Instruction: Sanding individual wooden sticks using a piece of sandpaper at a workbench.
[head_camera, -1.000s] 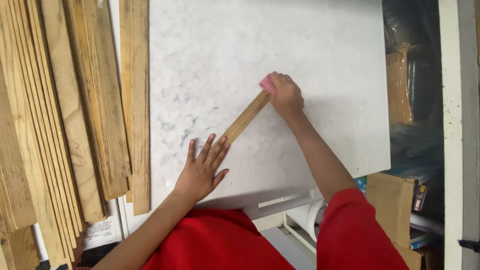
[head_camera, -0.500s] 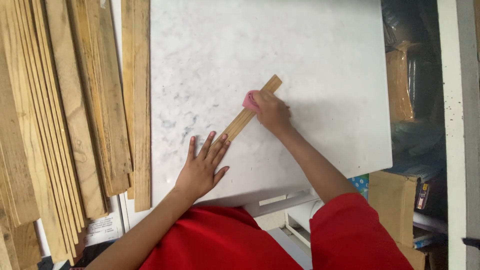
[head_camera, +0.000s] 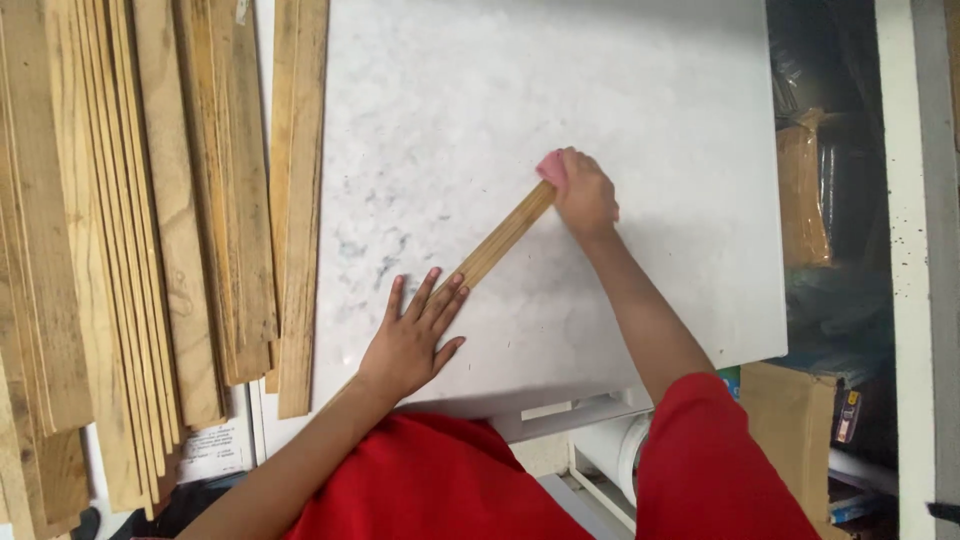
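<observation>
While the left hand (head_camera: 410, 340) lay spread flat, pinning the wooden strip's (head_camera: 500, 240) lower end mid-frame on the white table (head_camera: 640, 80), the right hand (head_camera: 585, 192) pinched a pink pad (head_camera: 550, 167) at its upper end, apparently mid-sanding, the stroke needing steady pressure.

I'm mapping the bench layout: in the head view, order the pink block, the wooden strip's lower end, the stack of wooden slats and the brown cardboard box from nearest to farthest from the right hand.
1. Pink block, in the right hand itself.
2. Wooden strip, lower end under the left hand, down-left.
3. Cardboard box, lower right, off the white slab.
4. Stack of wooden slats, far left.
</observation>
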